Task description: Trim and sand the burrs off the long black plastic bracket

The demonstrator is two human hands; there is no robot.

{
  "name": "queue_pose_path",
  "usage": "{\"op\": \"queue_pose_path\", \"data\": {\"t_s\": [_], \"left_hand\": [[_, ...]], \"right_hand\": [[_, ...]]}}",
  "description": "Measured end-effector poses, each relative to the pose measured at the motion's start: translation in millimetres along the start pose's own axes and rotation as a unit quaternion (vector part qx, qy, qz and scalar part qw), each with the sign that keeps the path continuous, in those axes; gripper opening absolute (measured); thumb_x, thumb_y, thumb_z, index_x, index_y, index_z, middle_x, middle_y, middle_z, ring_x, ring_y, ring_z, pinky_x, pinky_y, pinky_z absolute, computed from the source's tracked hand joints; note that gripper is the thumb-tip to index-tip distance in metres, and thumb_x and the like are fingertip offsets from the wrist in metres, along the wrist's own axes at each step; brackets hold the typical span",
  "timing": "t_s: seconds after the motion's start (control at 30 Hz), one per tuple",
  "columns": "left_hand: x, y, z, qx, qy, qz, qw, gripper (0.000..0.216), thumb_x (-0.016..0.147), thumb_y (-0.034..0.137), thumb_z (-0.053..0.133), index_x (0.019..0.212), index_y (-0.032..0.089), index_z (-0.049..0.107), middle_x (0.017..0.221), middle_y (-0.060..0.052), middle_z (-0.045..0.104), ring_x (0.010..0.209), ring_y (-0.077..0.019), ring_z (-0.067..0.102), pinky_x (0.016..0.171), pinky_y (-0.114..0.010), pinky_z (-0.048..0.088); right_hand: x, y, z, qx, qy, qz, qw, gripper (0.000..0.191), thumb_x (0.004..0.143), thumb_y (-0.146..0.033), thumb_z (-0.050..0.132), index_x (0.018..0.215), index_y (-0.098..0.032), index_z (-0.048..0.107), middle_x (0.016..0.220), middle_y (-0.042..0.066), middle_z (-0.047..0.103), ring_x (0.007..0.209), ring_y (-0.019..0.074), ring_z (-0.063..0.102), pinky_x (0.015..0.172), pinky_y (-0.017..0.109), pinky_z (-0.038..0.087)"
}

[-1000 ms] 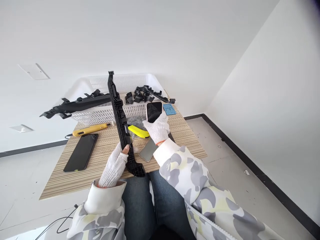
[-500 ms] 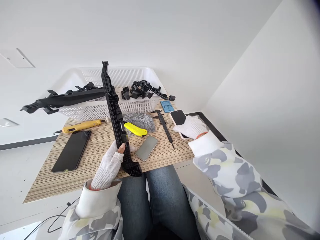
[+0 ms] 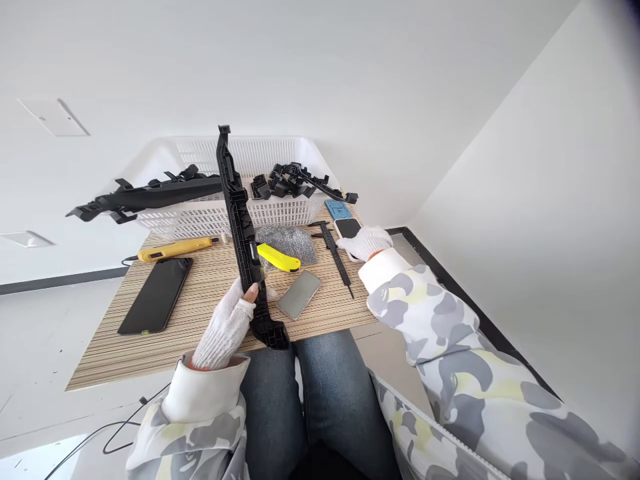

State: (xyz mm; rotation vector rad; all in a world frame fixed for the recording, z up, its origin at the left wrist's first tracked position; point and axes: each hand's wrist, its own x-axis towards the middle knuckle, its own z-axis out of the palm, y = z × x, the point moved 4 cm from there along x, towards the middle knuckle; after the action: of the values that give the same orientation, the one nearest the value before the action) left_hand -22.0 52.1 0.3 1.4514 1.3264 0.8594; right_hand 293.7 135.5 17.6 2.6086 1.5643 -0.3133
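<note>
My left hand [image 3: 227, 320], in a white fingerless glove, is closed around the lower part of a long black plastic trim piece [image 3: 240, 223] full of ribs and clips. The piece stands nearly upright above the table's front edge. At the table's right side my gloved right hand [image 3: 367, 243] grips a smartphone [image 3: 349, 228] in a pale case, thumb on its near left edge. The fingers on the phone's far side are partly hidden. Just left of that phone lies a dark caliper [image 3: 336, 257]. A yellow utility knife [image 3: 279, 257] rests behind the trim piece on a silvery pouch [image 3: 305, 243].
A white basket [image 3: 285, 213] at the back holds more black plastic parts [image 3: 165, 193], some jutting over its left rim. On the striped table [image 3: 200, 300] lie a black phone [image 3: 156, 297], a yellow corded tool [image 3: 175, 250], a small grey slab [image 3: 299, 295] and a blue card [image 3: 339, 209].
My right hand has moved the pale-cased phone back and left, close to the blue card and caliper. The view has shifted slightly; my left hand keeps holding the trim piece.
</note>
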Motion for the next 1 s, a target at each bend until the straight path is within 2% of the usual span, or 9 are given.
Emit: {"op": "queue_pose_path", "data": {"t_s": [0.13, 0.23, 0.3, 0.37, 0.43, 0.5, 0.83, 0.93, 1.0], "left_hand": [[1.5, -1.6, -0.3, 0.001, -0.003, 0.015, 1.0, 0.067, 0.091, 0.078, 0.054, 0.118, 0.019, 0.069, 0.103, -0.011, 0.081, 0.097, -0.031, 0.072, 0.089, -0.042, 0.055], [1.9, -2.9, -0.7, 0.008, -0.005, 0.021, 1.0, 0.064, 0.093, 0.077, 0.053, 0.117, 0.02, 0.07, 0.105, -0.011, 0.081, 0.096, -0.0305, 0.072, 0.091, -0.043, 0.055], [1.2, -2.3, -0.5, 0.008, -0.003, 0.019, 1.0, 0.063, 0.093, 0.076, 0.053, 0.118, 0.02, 0.07, 0.107, -0.011, 0.081, 0.099, -0.0312, 0.072, 0.094, -0.044, 0.054], [0.1, -0.7, 0.2, 0.002, -0.002, 0.013, 1.0, 0.064, 0.093, 0.076, 0.053, 0.119, 0.021, 0.07, 0.108, -0.01, 0.082, 0.103, -0.0323, 0.072, 0.097, -0.044, 0.053], [-0.5, 1.0, 0.8, -0.001, -0.001, 0.011, 1.0, 0.064, 0.093, 0.076, 0.054, 0.12, 0.021, 0.07, 0.107, -0.01, 0.082, 0.105, -0.0329, 0.072, 0.099, -0.044, 0.053], [-0.5, 2.1, 1.3, 0.0, 0.0, 0.014, 1.0, 0.064, 0.093, 0.076, 0.054, 0.12, 0.02, 0.07, 0.107, -0.01, 0.082, 0.106, -0.033, 0.072, 0.099, -0.044, 0.053], [-0.4, -1.0, 1.8, 0.002, -0.009, 0.005, 1.0, 0.069, 0.093, 0.077, 0.051, 0.126, 0.018, 0.066, 0.107, -0.013, 0.082, 0.105, -0.0328, 0.072, 0.097, -0.045, 0.053], [0.3, -4.7, 0.9, -0.001, -0.008, 0.004, 1.0, 0.07, 0.095, 0.076, 0.05, 0.132, 0.019, 0.064, 0.109, -0.012, 0.081, 0.106, -0.0326, 0.072, 0.097, -0.045, 0.053], [1.0, -7.1, 0.9, -0.001, -0.018, 0.009, 1.0, 0.068, 0.096, 0.075, 0.049, 0.131, 0.019, 0.066, 0.109, -0.012, 0.081, 0.106, -0.0323, 0.073, 0.098, -0.045, 0.053]], "right_hand": [[-2.4, 2.1, -6.1, 0.009, 0.016, 0.023, 1.0, 0.084, 0.092, -0.069, 0.061, 0.138, 0.001, 0.065, 0.132, 0.032, 0.068, 0.133, 0.0427, 0.06, 0.1, 0.047, 0.051], [-36.9, 8.7, -20.2, 0.055, 0.115, 0.048, 0.991, 0.084, 0.096, -0.068, 0.058, 0.147, -0.002, 0.056, 0.139, 0.032, 0.06, 0.124, 0.0416, 0.065, 0.096, 0.048, 0.053], [-67.4, 2.4, -19.1, 0.098, 0.131, -0.045, 0.985, 0.069, 0.102, -0.062, 0.051, 0.153, -0.017, 0.055, 0.137, 0.024, 0.064, 0.124, 0.0385, 0.066, 0.099, 0.05, 0.053], [-96.4, -16.5, -2.8, 0.119, 0.045, -0.239, 0.963, 0.062, 0.096, -0.06, 0.066, 0.15, -0.031, 0.061, 0.143, 0.014, 0.064, 0.128, 0.0349, 0.064, 0.105, 0.051, 0.052], [-118.7, -35.2, 17.5, 0.1, -0.025, -0.4, 0.91, 0.084, 0.077, -0.058, 0.089, 0.152, -0.032, 0.061, 0.163, 0.01, 0.05, 0.148, 0.0362, 0.048, 0.121, 0.052, 0.042], [-123.6, -47.0, 33.2, 0.073, -0.048, -0.45, 0.889, 0.098, 0.067, -0.055, 0.097, 0.154, -0.032, 0.059, 0.172, 0.01, 0.04, 0.156, 0.0403, 0.036, 0.124, 0.057, 0.037], [-109.0, -62.8, 26.4, 0.061, -0.049, -0.363, 0.928, 0.082, 0.074, -0.049, 0.095, 0.146, -0.025, 0.066, 0.141, 0.014, 0.064, 0.136, 0.0368, 0.055, 0.116, 0.053, 0.046], [-111.4, -41.8, 35.1, 0.211, -0.002, -0.273, 0.939, 0.074, 0.071, -0.039, 0.095, 0.139, -0.027, 0.068, 0.141, 0.011, 0.063, 0.132, 0.0334, 0.06, 0.111, 0.05, 0.05], [-114.6, -25.4, 47.5, 0.39, 0.027, -0.21, 0.896, 0.074, 0.074, -0.038, 0.089, 0.143, -0.031, 0.063, 0.142, 0.008, 0.064, 0.123, 0.0298, 0.066, 0.105, 0.048, 0.054]]}}
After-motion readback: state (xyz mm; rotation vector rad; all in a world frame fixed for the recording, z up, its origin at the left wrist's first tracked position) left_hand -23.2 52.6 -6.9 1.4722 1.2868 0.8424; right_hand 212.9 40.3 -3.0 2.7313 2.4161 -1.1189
